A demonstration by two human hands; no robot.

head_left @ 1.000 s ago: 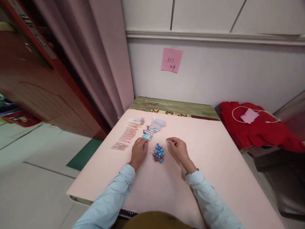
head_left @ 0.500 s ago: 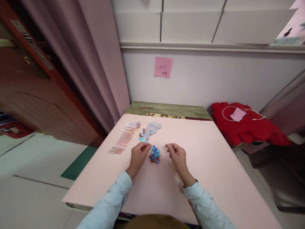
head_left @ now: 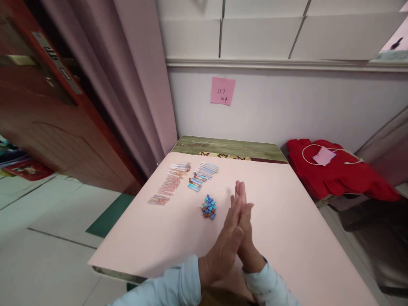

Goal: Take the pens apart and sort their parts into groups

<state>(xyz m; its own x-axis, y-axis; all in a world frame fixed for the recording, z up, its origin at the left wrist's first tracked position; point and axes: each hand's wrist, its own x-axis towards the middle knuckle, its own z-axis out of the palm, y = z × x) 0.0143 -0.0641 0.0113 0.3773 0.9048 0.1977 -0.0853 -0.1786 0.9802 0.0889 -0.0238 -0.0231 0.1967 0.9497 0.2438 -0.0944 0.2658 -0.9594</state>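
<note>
My left hand (head_left: 223, 242) and my right hand (head_left: 247, 238) are pressed palm to palm above the pink table (head_left: 287, 221), fingers stretched out and pointing away from me. Neither holds anything. Just left of the fingertips lies a small heap of blue and brown caps (head_left: 209, 207). Farther back lie a row of blue pens (head_left: 201, 174) and a row of pink pens (head_left: 168, 185), both laid side by side.
A pink sticky note (head_left: 222, 90) hangs on the wall behind the table. A red cloth (head_left: 338, 174) with a white cord and a pink slip lies at the right. A curtain (head_left: 140, 80) and a wooden door (head_left: 47, 110) stand at the left.
Both hands left the heap of caps, rose and came together palm to palm, right of the heap. The pens and caps stayed where they were.
</note>
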